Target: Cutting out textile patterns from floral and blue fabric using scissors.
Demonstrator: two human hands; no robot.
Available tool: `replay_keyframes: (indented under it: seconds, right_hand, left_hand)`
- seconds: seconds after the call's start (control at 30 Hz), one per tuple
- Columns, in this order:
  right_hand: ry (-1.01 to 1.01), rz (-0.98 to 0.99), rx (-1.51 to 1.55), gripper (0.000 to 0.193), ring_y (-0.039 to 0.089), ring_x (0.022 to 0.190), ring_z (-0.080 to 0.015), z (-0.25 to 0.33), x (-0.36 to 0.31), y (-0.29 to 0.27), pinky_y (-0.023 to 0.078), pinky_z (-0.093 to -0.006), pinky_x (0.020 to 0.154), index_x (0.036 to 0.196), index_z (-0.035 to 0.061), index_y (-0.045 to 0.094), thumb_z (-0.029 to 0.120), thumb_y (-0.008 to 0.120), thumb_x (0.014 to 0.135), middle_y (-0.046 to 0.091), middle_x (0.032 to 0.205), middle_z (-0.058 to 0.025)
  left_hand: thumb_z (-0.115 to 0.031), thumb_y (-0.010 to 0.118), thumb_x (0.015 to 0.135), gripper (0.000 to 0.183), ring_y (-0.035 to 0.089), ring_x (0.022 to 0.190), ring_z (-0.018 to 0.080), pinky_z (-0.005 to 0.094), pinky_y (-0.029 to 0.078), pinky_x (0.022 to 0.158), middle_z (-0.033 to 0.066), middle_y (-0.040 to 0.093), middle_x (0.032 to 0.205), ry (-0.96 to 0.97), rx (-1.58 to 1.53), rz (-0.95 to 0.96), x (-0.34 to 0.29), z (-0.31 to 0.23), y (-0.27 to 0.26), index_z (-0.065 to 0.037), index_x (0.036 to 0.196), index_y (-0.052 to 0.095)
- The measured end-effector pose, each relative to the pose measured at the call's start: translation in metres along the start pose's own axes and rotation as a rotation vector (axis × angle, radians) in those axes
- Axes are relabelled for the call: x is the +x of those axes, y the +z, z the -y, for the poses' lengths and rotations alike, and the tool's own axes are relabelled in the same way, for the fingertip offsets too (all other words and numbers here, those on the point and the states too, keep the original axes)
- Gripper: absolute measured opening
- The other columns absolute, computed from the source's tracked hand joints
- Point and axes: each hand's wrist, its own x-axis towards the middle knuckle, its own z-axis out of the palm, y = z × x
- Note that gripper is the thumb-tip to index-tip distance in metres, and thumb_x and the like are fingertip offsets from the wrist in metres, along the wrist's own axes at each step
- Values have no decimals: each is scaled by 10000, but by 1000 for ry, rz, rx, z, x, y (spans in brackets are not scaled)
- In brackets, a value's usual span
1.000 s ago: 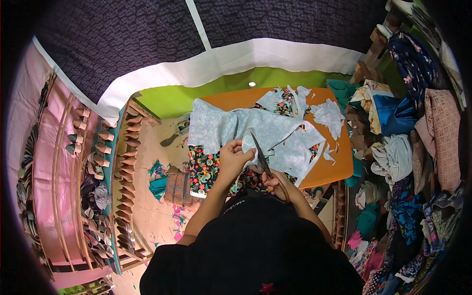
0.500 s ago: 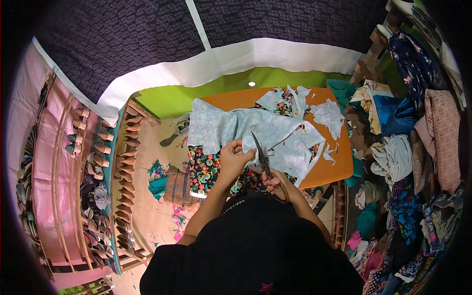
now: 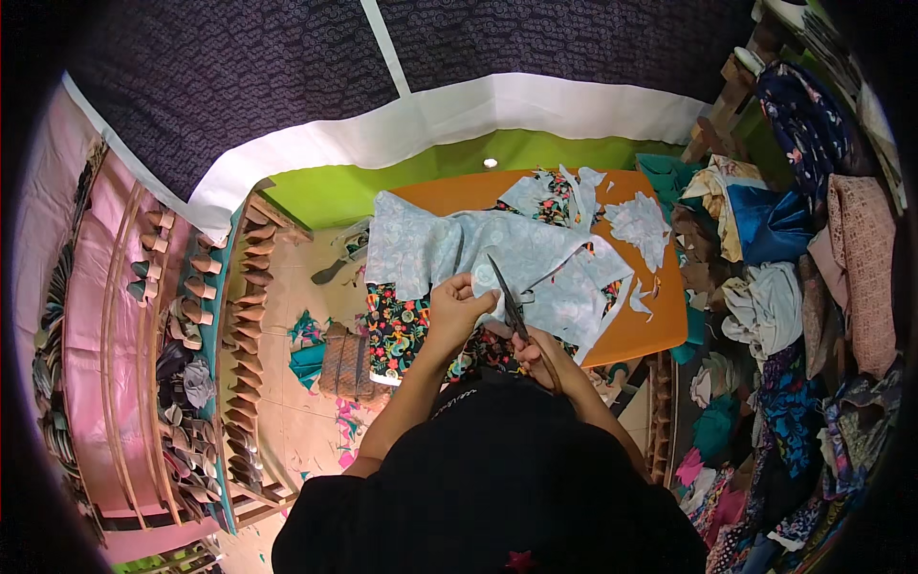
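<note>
Floral cloth (image 3: pixel 449 239) lies over the table with its pale grey-blue reverse side facing up. Along its lower left edge a dark, colourful printed face (image 3: pixel 394 325) shows. My left hand (image 3: pixel 453 311) pinches a piece of the pale cloth between thumb and fingers. Just to its right, large dark scissors (image 3: pixel 513 308) sit in my right hand (image 3: pixel 537 356), blades pointing away and slightly left over the cloth. The blades look nearly closed; whether cloth lies between them I cannot tell. My head hides part of the near cloth.
The orange table (image 3: pixel 665 330) carries pale cloth scraps (image 3: pixel 639 230) at its right. Wooden shoe lasts (image 3: pixel 251 330) line a rack on the left. Fabric piles (image 3: pixel 765 311) crowd the right side. Offcuts (image 3: pixel 349 421) litter the tiled floor. A dark patterned cloth (image 3: pixel 535 48) hangs ahead.
</note>
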Motion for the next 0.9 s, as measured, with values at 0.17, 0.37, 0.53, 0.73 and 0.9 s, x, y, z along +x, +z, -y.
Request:
replay_keyframes:
  seconds: [0.17,0.37,0.53,0.73,0.9]
  right_hand:
    - [26,12,-119,627,382,557,-136,4,1,1,334,-254,512,741,21,401,646,379,689,388,607,-35]
    - [52,-18,-109,555,455,583,-280,-1,3,1,380,-341,556,742,-18,415,537,396,768,454,623,-154]
    - [25,-69,-251,231,471,558,-310,26,2,0,389,-345,543,754,-28,416,183,508,756,464,598,-185]
    - [89,-72,-376,194,509,547,-303,34,2,-4,388,-355,509,769,-36,416,121,526,737,497,587,-207]
    - [112,-19,82,380,444,550,-223,13,3,-4,374,-309,513,794,-22,427,335,555,769,453,620,-113]
  left_hand:
    - [-6,620,681,172,544,598,81,187,434,554,62,589,709,-32,-37,-4,1,3,-1,38,819,527]
    - [2,596,696,199,540,606,74,198,436,567,48,595,741,-37,-22,33,0,6,1,44,880,532]
    - [-45,608,717,125,504,620,56,187,406,567,18,565,697,-26,38,84,-3,-5,2,5,807,537]
    - [-131,592,771,127,474,597,47,186,393,556,-12,531,657,80,154,131,12,-9,-15,-12,777,547]
    - [-118,625,741,147,467,558,29,171,370,510,-15,524,622,72,154,102,12,-2,-12,-25,703,518]
